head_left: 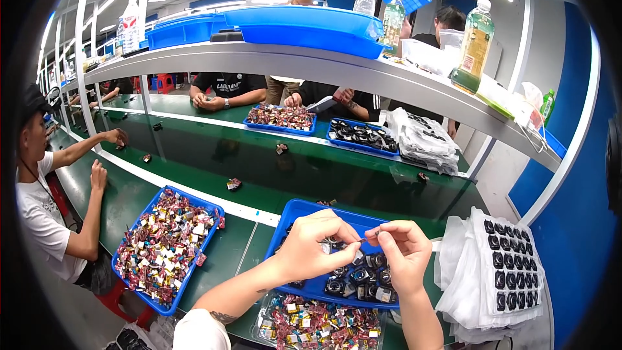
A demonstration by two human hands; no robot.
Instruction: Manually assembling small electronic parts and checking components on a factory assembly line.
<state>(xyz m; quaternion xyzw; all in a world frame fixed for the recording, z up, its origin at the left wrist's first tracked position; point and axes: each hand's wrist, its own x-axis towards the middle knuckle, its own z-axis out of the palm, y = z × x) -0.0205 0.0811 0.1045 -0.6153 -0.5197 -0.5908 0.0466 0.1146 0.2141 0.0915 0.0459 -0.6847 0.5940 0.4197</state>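
Observation:
My left hand [314, 249] and my right hand [405, 256] come together over a blue tray [295, 210]. Both pinch a small, thin, reddish part [368, 238] between thumb and fingers; its exact kind is too small to tell. Black round parts [363, 277] lie loose in the tray beneath, partly hidden by my hands and wrists. Close to my body, below the blue tray, a clear tray holds many small red, yellow and white wired pieces [311, 327].
Another blue tray [162, 308], heaped with similar small pieces, stands left. Stacked white sheets [457, 259] with black round parts rise at right. A green conveyor belt [311, 172] carries scattered pieces beyond. A shelf [311, 59] spans above it. Co-workers sit left and opposite.

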